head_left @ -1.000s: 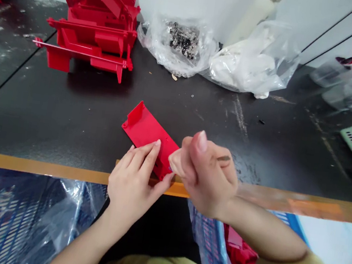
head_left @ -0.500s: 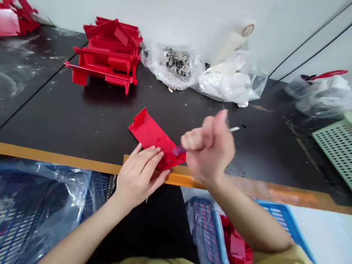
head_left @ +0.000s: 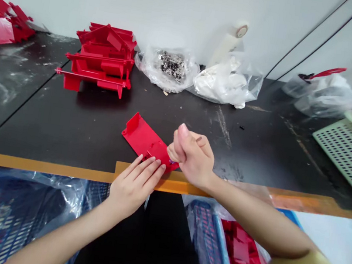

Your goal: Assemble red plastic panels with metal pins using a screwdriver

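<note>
1. The left hand [head_left: 136,186] lies open, its fingertips pressing the red plastic panel [head_left: 143,138] flat on the bench [head_left: 63,133], a steady hold for close work.
2. The right hand [head_left: 192,157] pinches a small purplish piece [head_left: 172,161] at the panel's near corner (too small to identify).

Black workbench [head_left: 64,128] runs from the right hand [head_left: 192,158] to stacked red parts [head_left: 100,61].

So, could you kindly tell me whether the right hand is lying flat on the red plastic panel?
No, the right hand is curled into a pinch at the near corner of the red plastic panel.
</note>
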Tool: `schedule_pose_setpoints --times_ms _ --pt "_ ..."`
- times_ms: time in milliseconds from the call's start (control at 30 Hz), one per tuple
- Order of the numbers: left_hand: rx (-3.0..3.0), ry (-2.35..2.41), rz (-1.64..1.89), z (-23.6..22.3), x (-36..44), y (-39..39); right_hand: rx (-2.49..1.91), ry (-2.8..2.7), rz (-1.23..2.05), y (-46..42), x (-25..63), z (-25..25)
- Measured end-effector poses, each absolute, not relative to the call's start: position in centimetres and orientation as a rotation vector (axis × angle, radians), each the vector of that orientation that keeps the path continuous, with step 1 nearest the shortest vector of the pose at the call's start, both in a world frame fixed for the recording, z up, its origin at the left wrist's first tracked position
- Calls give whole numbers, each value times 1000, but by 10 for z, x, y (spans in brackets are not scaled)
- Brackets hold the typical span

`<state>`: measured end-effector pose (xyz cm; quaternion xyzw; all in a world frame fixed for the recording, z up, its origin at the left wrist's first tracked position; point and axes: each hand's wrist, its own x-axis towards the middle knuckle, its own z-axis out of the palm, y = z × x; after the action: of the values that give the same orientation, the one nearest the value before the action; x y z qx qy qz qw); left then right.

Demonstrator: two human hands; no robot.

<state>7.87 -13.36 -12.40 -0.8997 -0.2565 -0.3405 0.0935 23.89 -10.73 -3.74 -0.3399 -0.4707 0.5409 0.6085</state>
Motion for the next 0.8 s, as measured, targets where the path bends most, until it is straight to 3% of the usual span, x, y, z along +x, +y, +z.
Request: schedule_pose_setpoints --times_ms 233,800 --pt "-2653 -790 -1115 -121 83 -132 -876 -1144 1443 -89 237 -33" --pt "-2682 -810 -1045 -121 82 -133 -839 -944 1484 -76 245 -29"
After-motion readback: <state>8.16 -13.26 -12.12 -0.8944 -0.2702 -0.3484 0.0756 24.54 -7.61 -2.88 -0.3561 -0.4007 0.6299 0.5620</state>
